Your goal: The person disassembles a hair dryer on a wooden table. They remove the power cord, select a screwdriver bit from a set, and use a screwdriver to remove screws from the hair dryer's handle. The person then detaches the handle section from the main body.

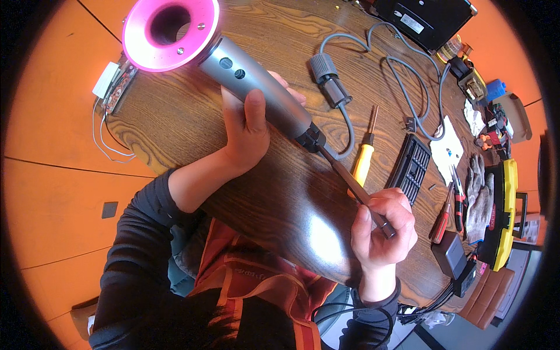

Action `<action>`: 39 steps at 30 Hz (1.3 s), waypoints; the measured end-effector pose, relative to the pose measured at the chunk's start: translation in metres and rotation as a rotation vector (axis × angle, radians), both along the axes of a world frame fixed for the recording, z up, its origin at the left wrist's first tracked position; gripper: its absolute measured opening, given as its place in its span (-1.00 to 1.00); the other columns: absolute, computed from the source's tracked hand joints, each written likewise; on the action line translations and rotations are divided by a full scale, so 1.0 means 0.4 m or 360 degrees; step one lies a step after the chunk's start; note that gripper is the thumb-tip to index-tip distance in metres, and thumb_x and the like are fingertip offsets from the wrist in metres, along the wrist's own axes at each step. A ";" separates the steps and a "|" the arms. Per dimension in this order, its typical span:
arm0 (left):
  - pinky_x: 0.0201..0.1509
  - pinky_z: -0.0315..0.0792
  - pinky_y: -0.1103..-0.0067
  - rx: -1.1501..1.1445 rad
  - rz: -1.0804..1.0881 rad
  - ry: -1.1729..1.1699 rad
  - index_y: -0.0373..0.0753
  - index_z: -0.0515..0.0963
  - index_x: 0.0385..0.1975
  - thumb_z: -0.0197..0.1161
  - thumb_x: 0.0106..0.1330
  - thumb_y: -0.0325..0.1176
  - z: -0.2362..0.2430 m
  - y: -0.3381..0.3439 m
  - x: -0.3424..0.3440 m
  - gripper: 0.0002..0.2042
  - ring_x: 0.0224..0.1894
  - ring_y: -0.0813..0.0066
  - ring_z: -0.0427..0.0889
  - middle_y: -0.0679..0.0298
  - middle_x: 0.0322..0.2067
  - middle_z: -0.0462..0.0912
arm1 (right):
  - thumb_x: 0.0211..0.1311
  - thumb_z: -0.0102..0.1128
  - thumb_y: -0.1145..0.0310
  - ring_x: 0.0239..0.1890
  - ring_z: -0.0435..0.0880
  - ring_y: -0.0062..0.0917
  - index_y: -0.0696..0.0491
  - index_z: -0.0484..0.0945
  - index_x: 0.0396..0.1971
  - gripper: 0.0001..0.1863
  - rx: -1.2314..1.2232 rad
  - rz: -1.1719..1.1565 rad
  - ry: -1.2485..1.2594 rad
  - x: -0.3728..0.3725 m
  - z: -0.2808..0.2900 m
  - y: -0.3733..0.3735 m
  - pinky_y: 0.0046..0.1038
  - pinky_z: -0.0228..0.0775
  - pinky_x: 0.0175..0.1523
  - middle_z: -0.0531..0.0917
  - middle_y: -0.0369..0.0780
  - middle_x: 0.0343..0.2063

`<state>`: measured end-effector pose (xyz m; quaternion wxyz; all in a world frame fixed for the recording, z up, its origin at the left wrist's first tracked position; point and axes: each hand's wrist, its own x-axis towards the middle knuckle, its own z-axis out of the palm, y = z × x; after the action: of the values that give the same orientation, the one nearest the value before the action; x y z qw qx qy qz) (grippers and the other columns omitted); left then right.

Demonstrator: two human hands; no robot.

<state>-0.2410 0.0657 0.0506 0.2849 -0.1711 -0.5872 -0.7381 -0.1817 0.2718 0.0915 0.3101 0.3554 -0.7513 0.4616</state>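
A hair dryer with a pink ring-shaped head and a grey handle [274, 99] is held tilted above the table, its head at the upper left. My left hand [248, 128] is wrapped round the handle, thumb on top. The handle's lower end shows a dark inner part [311, 138]. Against that part rests the tip of a slim dark screwdriver [349, 177]. My right hand [385, 233] grips the screwdriver near its back end; the exact contact at the tip is too small to make out. A grey perforated sleeve [322, 67] sits on the cord just beyond.
Right of the dryer lie a yellow-handled screwdriver [363, 163], a black bit case [409, 166], red-handled pliers [458, 204] and a red screwdriver [441, 226]. Grey cord [402, 96] loops behind. Gloves [479, 204] and a yellow-black toolbox [506, 216] line the right edge.
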 end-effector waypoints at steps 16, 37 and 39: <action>-0.28 0.44 0.60 -0.0104 0.0100 0.0142 -0.40 0.23 -0.24 -0.10 0.34 -0.13 -0.014 0.003 -0.011 -0.63 -0.36 0.44 0.56 0.13 -0.43 0.55 | -0.14 0.18 0.67 -0.51 0.56 -0.32 0.18 0.40 -0.42 -0.78 0.0406 -0.0078 -0.0382 0.017 0.029 0.000 -0.46 0.43 -0.35 0.57 -0.12 -0.51; -0.27 0.49 0.29 -0.0100 0.0196 0.0107 -0.23 0.01 -0.02 -0.06 0.25 0.07 -0.003 0.019 -0.015 -0.46 -0.36 0.24 0.55 0.10 -0.27 0.35 | -0.08 0.20 0.55 -0.63 0.46 -0.32 0.12 0.36 -0.39 -0.77 0.0040 -0.0051 -0.0165 -0.016 -0.009 0.005 -0.41 0.32 -0.54 0.42 -0.19 -0.64; -0.26 0.48 0.27 -0.0083 0.0194 0.0079 -0.22 -0.01 0.00 -0.10 0.25 0.10 -0.002 0.022 -0.015 -0.44 -0.34 0.22 0.55 0.11 -0.26 0.35 | -0.03 0.15 0.50 -0.64 0.46 -0.32 0.09 0.35 -0.42 -0.82 0.0028 -0.0081 -0.0336 -0.011 -0.006 0.013 -0.37 0.29 -0.56 0.39 -0.20 -0.69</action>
<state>-0.2468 0.0744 0.0497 0.3391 -0.1607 -0.6083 -0.6994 -0.1860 0.2772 0.0890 0.2378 0.2884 -0.7925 0.4818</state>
